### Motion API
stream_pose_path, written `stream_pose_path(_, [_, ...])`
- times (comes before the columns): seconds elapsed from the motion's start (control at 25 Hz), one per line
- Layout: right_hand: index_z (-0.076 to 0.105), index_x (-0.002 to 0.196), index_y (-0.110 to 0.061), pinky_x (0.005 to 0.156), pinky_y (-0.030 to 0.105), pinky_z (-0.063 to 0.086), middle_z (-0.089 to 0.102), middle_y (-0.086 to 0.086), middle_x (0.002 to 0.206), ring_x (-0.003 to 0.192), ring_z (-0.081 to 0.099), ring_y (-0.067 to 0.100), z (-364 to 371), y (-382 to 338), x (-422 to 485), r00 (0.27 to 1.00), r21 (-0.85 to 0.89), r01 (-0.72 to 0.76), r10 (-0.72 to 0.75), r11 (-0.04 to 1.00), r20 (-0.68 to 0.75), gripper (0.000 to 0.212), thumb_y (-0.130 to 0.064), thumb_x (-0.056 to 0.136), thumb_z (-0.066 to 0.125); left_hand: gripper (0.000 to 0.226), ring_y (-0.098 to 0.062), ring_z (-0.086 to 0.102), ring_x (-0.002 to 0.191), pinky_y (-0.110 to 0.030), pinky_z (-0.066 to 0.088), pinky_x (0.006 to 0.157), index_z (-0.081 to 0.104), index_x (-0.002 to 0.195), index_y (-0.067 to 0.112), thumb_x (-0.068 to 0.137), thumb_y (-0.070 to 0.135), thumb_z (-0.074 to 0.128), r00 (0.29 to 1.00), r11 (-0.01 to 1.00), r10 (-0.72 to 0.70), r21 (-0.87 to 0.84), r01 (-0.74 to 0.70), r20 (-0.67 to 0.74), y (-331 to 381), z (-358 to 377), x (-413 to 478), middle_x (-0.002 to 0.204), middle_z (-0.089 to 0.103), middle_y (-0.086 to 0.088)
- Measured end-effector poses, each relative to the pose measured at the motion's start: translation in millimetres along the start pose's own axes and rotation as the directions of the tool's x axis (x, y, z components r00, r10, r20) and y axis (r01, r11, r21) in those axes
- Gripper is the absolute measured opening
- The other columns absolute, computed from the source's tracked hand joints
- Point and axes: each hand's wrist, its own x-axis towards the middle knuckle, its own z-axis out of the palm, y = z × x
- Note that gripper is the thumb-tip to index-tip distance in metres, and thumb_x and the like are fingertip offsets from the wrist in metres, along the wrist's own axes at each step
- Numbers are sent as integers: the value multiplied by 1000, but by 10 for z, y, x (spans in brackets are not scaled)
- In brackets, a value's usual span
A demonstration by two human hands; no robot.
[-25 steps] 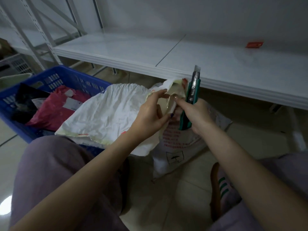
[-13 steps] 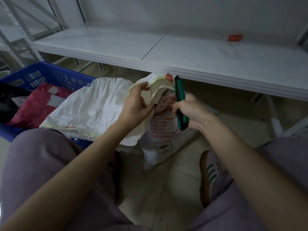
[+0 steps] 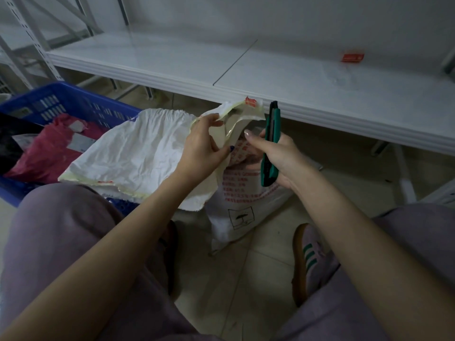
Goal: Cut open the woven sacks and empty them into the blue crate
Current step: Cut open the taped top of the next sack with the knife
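My left hand (image 3: 202, 146) pinches the torn, tape-edged corner of a white crumpled sack (image 3: 133, 156) that lies across my left knee and over the rim of the blue crate (image 3: 73, 102). My right hand (image 3: 275, 153) grips a green utility knife (image 3: 270, 143) held upright, with no blade showing, and its forefinger points toward the torn flap. Below both hands a second white woven sack (image 3: 243, 198) with red print stands on the floor.
The crate holds a red plastic bag (image 3: 46, 148) and a black bag (image 3: 9, 141). A low white shelf (image 3: 270, 77) runs across the back, with a red tag (image 3: 352, 57) on it. My knees and a striped shoe (image 3: 310, 257) frame the tiled floor.
The knife's blade, extended one second ago, no longer shows. My right hand has let go of the flap and drawn slightly right, while my left hand keeps its pinch.
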Motion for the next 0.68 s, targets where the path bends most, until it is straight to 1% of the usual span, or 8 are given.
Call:
stream_pose_path(0.16, [49, 106, -16, 75, 49, 58, 64, 7, 106, 97, 67, 21, 63, -29, 40, 998, 19, 16, -15, 1000, -61, 17, -18, 93, 60, 60, -2, 49, 59, -27, 44, 75, 43, 130, 3, 78, 10, 71, 1000, 1000, 6, 9, -6, 0, 20, -13, -6, 124, 55, -6])
stream_pose_path(0.24, [47, 113, -19, 64, 42, 59, 64, 6, 103, 79, 68, 21, 103, -26, 38, 999, 21, -2, 3, 1000, -50, 15, -21, 98, 50, 60, -1, 48, 61, -33, 46, 77, 42, 130, 3, 78, 10, 71, 1000, 1000, -4, -3, 4, -2, 20, -17, -2, 124, 55, -7])
stream_pose_path(0.32, [45, 117, -20, 50, 29, 49, 59, 3, 87, 59, 57, 14, 103, -21, 54, 997, -68, -6, 1, 998, -74, 20, -26, 98, 47, 60, -1, 48, 59, -35, 47, 78, 42, 130, 2, 78, 9, 71, 1000, 1000, -14, -12, 14, -8, 4, -20, -8, 124, 55, -8])
stream_pose_path(0.4, [47, 108, -15, 42, 24, 36, 49, 1, 72, 50, 44, 9, 95, -27, 63, 996, -94, -72, 67, 993, -53, 16, -26, 97, 49, 59, -3, 49, 58, -35, 47, 78, 42, 130, 3, 78, 9, 70, 1000, 999, -28, -15, 28, -11, -10, -31, -12, 125, 54, -8])
stream_pose_path(0.44, [49, 99, -12, 41, 23, 35, 46, 0, 67, 47, 42, 9, 95, -35, 51, 995, -85, -99, 96, 991, -33, 12, -23, 96, 49, 59, -4, 49, 57, -34, 48, 77, 42, 130, 3, 78, 9, 70, 999, 999, -35, -14, 35, -8, -17, -37, -14, 126, 53, -7])
stream_pose_path(0.52, [53, 91, -10, 44, 23, 41, 49, 0, 66, 51, 46, 10, 78, -37, 38, 998, -90, -43, 38, 995, -54, 13, -21, 97, 49, 61, -6, 50, 56, -32, 48, 76, 42, 131, 4, 78, 10, 71, 999, 999, -42, -11, 42, -1, -35, -39, -8, 127, 53, -7])
stream_pose_path(0.6, [58, 99, -11, 52, 23, 51, 59, 1, 74, 58, 56, 10, 61, -55, 12, 995, -49, 74, -77, 996, -70, 21, -29, 98, 48, 62, -7, 51, 57, -33, 49, 76, 42, 131, 4, 78, 11, 72, 999, 999, -42, -12, 42, 1, -34, -35, -5, 127, 53, -7])
stream_pose_path(0.68, [54, 119, -17, 55, 29, 54, 65, 4, 83, 61, 62, 14, 43, -73, -19, 995, -44, 98, -98, 994, -1, 31, -38, 98, 45, 62, -8, 51, 58, -33, 49, 76, 42, 131, 4, 78, 12, 72, 999, 999, -38, -19, 38, -8, -22, -38, 3, 126, 53, -7])
